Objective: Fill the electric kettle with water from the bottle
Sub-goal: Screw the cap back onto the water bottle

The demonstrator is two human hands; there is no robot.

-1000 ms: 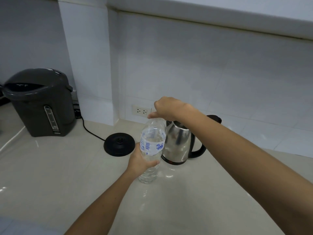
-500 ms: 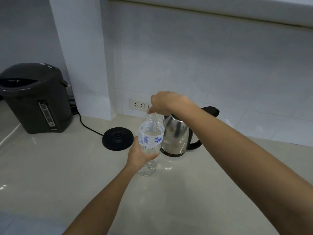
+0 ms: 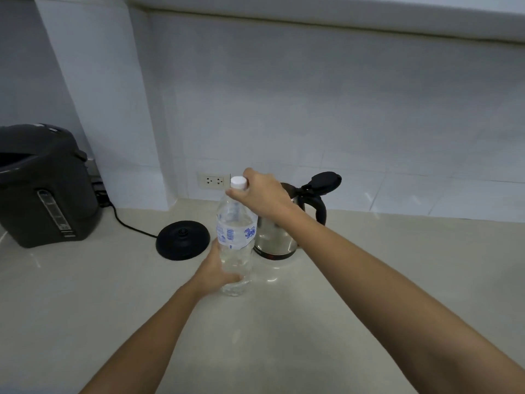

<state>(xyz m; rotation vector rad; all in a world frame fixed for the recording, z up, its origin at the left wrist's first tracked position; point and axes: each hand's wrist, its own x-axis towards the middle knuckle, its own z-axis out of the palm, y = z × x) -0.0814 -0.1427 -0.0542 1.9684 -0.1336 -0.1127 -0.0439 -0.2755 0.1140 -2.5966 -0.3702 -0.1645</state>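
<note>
Upright, capped clear bottle [image 3: 235,245]

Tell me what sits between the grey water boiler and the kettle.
In the head view, the black kettle base and the water bottle stand between boiler and kettle.

The right hand [image 3: 262,196], which covered the bottle top a moment ago, now sits to its side, baring the white cap [image 3: 238,183], while the left hand [image 3: 217,273] grips lower on the bottle [image 3: 235,240].

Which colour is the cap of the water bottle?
White, seen in the head view: cap.
</note>
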